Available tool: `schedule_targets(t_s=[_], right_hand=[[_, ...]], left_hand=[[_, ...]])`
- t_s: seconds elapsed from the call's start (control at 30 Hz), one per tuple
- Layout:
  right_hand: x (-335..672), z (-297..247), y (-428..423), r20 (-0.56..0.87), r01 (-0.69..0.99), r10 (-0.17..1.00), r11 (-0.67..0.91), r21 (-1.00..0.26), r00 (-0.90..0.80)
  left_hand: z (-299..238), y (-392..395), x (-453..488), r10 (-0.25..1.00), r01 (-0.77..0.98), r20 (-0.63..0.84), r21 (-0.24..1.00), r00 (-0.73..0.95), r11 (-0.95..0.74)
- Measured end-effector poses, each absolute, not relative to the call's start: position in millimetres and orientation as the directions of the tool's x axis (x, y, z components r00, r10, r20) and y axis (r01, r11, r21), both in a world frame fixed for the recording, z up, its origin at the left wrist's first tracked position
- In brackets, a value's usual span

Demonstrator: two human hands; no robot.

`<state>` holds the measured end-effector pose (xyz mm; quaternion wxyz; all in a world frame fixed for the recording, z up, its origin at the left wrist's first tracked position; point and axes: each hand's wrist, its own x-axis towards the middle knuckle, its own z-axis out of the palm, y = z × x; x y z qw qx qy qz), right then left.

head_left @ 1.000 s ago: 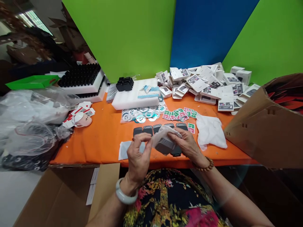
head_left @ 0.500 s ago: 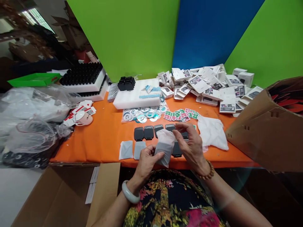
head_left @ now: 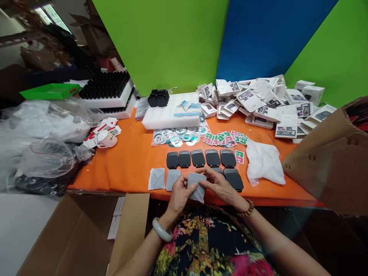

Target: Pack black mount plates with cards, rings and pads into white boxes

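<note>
Above the table's front edge, a grey-looking packet (head_left: pixel 196 187), a thin whitish sleeve around a flat square item, is held between both hands. My left hand (head_left: pixel 181 193) grips its left side, thumb on the front. My right hand (head_left: pixel 220 185) pinches its upper right edge; some fingertips are hidden behind it. Two similar wrapped packets, a whiter one (head_left: pixel 156 179) and a greyer one (head_left: pixel 173 179), lie left of my hands. Behind them runs a row of flat black devices (head_left: pixel 198 158). Another black device (head_left: pixel 233 179) lies beside my right hand, which partly covers its neighbour.
Green-and-pink stickers (head_left: pixel 225 139) and a bag of ring-shaped pieces (head_left: pixel 179 137) lie behind the devices. A white foam block (head_left: pixel 172 119), piled white boxes (head_left: pixel 258 101) and a white sleeve bundle (head_left: pixel 265 163) stand around. Cartons flank the orange table (head_left: pixel 126 161), one open carton (head_left: pixel 132 226) below left.
My right hand has come down and left onto the packet, from above its loose top. The sleeve's upper end, which stood up, no longer shows above the item. The view has shifted slightly.
</note>
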<state>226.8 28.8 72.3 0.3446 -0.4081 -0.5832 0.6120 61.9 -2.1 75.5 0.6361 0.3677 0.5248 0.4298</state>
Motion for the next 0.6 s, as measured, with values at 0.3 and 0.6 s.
schedule_targets(t_s=[0.3,0.6], right_hand=[[207,53,52,-0.175,0.218,0.889,-0.087,-0.972,-0.423],[189,48,54,-0.022,0.565,0.928,0.207,-0.799,-0.372]], left_hand=[[64,-10,40,0.969,0.335,-0.247,0.915,0.021,0.226],[58,-15,30,0.976,0.765,0.096,0.608,0.194,-0.212]])
